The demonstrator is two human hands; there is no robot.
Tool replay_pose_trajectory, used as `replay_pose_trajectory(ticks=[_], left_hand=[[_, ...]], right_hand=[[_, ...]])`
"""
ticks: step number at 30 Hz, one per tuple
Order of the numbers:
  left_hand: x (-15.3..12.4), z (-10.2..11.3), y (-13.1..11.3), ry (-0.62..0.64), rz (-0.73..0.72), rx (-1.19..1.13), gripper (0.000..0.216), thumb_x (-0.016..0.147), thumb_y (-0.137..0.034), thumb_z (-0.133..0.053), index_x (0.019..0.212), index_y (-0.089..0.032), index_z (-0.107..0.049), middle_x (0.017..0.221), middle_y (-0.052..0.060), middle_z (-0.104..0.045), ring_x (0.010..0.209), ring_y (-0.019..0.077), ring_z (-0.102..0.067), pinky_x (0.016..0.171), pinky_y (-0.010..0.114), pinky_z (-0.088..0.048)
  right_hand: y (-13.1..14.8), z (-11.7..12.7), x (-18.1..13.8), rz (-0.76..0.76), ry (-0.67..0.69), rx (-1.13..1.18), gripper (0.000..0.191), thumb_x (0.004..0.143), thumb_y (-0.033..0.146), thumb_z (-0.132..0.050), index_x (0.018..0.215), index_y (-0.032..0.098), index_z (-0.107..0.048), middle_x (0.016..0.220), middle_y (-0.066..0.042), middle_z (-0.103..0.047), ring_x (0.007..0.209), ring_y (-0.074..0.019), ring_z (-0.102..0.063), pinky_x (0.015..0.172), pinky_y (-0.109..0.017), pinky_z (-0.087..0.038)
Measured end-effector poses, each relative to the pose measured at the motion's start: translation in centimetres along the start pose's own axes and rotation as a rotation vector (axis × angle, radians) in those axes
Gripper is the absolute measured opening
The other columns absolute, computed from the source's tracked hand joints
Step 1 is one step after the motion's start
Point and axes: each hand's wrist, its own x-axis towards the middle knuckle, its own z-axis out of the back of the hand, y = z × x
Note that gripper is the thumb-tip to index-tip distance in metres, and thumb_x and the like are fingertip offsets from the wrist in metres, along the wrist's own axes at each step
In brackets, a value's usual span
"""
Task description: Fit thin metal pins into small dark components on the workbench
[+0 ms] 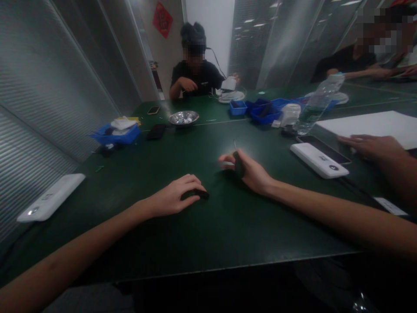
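My left hand (176, 196) lies palm down on the dark green table top (202, 234), fingers curled over a small flat black piece (197, 194) whose end pokes out toward three o'clock from under the fingertips; it is pinned to the table, not lifted. My right hand (250, 171) sits just beside it at about two o'clock, fingers closed around a small dark rounded part (239, 163) with a thin wire (235, 144) standing up from it toward twelve. Something pale shows at the fingertips, too blurred to name.

The two hands are near each other but not touching. To do this well, I judge the left should keep the black piece flat and steady while the right keeps its grip low on the dark part, so the wire stays clear of the fingers and does not bend.

At three o'clock from my right hand lies a white oblong power bank (318, 160), with a dark phone touching its far side, and another person's hand (369, 145) rests beyond that. A second white oblong device (50, 203) lies at nine o'clock, well apart. Toward twelve stand a shiny metal bowl (183, 117), blue plastic trays (114, 134) and a clear plastic bottle (317, 104); a seated person works at the far end.
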Motion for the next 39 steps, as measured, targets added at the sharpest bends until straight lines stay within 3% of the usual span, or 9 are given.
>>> replay_pose_trajectory(ticks=[3, 9, 12, 14, 16, 19, 21, 31, 39], left_hand=[[-0.1, 0.1, 0.2, 0.016, 0.006, 0.023, 0.030, 0.104, -0.025, -0.054, 0.131, -0.026, -0.065, 0.126, 0.010, -0.059, 0.116, 0.0235, -0.057, 0.099, 0.040, -0.050], [-0.3, 0.1, 1.5, 0.017, -0.023, 0.027, 0.031, 0.105, -0.022, -0.049, 0.132, -0.026, -0.065, 0.124, 0.010, -0.059, 0.115, 0.0231, -0.057, 0.099, 0.039, -0.050], [-0.4, 0.6, 2.5, 0.010, -0.017, 0.039, 0.031, 0.105, -0.022, -0.048, 0.131, -0.026, -0.066, 0.124, 0.010, -0.059, 0.115, 0.0224, -0.058, 0.100, 0.038, -0.049], [-0.6, 1.4, 3.4, -0.011, 0.001, 0.058, 0.031, 0.105, -0.023, -0.048, 0.129, -0.025, -0.067, 0.123, 0.010, -0.059, 0.113, 0.0218, -0.059, 0.100, 0.037, -0.049], [-0.8, 2.5, 4.7, -0.042, 0.033, 0.082, 0.031, 0.106, -0.025, -0.047, 0.128, -0.024, -0.068, 0.122, 0.010, -0.060, 0.113, 0.0218, -0.059, 0.100, 0.038, -0.049], [-1.7, 4.7, 7.3, -0.111, 0.112, 0.127, 0.032, 0.105, -0.029, -0.046, 0.127, -0.023, -0.068, 0.122, 0.010, -0.061, 0.114, 0.0225, -0.060, 0.102, 0.040, -0.049], [-2.7, 6.2, 9.3, -0.172, 0.181, 0.165, 0.032, 0.104, -0.032, -0.048, 0.126, -0.022, -0.069, 0.123, 0.010, -0.062, 0.113, 0.0231, -0.060, 0.102, 0.041, -0.049], [-8.6, 11.7, 17.7, -0.391, 0.527, 0.376, 0.037, 0.096, -0.039, -0.057, 0.123, -0.017, -0.069, 0.124, 0.011, -0.065, 0.109, 0.0249, -0.061, 0.101, 0.038, -0.045], [-12.9, 14.9, 20.8, -0.445, 0.821, 0.481, 0.042, 0.094, -0.022, -0.062, 0.134, -0.009, -0.064, 0.119, 0.007, -0.067, 0.098, 0.0184, -0.059, 0.091, 0.028, -0.043]], right_hand=[[0.2, 0.5, 0.3, -0.087, 0.016, 0.099, 0.053, 0.097, 0.070, -0.049, 0.087, 0.021, -0.065, 0.124, -0.008, -0.069, 0.130, -0.0286, -0.053, 0.117, -0.054, -0.032], [0.4, 0.9, 0.2, -0.103, 0.087, 0.056, 0.072, 0.092, 0.085, -0.033, 0.103, 0.022, -0.067, 0.135, -0.011, -0.063, 0.136, -0.0316, -0.047, 0.118, -0.057, -0.029], [0.4, 0.8, -0.3, -0.013, 0.189, -0.225, 0.064, 0.098, 0.077, -0.033, 0.119, 0.023, -0.061, 0.144, -0.011, -0.056, 0.139, -0.0294, -0.044, 0.118, -0.057, -0.028], [0.6, 0.5, -0.8, 0.047, 0.303, -0.532, 0.050, 0.101, 0.062, -0.050, 0.132, 0.023, -0.051, 0.151, -0.012, -0.048, 0.139, -0.0284, -0.044, 0.118, -0.058, -0.030], [0.7, 0.0, -1.5, 0.160, 0.388, -0.801, 0.051, 0.098, 0.044, -0.063, 0.138, 0.022, -0.041, 0.154, -0.016, -0.043, 0.138, -0.0285, -0.045, 0.115, -0.058, -0.035], [1.1, -1.0, -2.1, 0.336, 0.534, -1.019, 0.028, 0.102, 0.027, -0.054, 0.128, 0.021, -0.047, 0.154, -0.016, -0.046, 0.147, -0.0275, -0.038, 0.120, -0.057, -0.032], [1.3, -1.6, -2.2, 0.336, 0.640, -1.089, 0.015, 0.103, 0.024, -0.051, 0.118, 0.021, -0.053, 0.154, -0.013, -0.048, 0.153, -0.0271, -0.029, 0.123, -0.057, -0.029], [1.6, -2.8, -2.5, 0.222, 0.790, -1.122, 0.020, 0.105, 0.034, -0.052, 0.122, 0.027, -0.059, 0.168, -0.005, -0.031, 0.159, -0.0300, -0.009, 0.125, -0.065, -0.012], [1.8, -3.8, -3.7, 0.166, 0.837, -1.016, 0.020, 0.106, 0.035, -0.051, 0.121, 0.028, -0.062, 0.167, -0.003, -0.033, 0.159, -0.0264, -0.011, 0.127, -0.060, -0.006]])
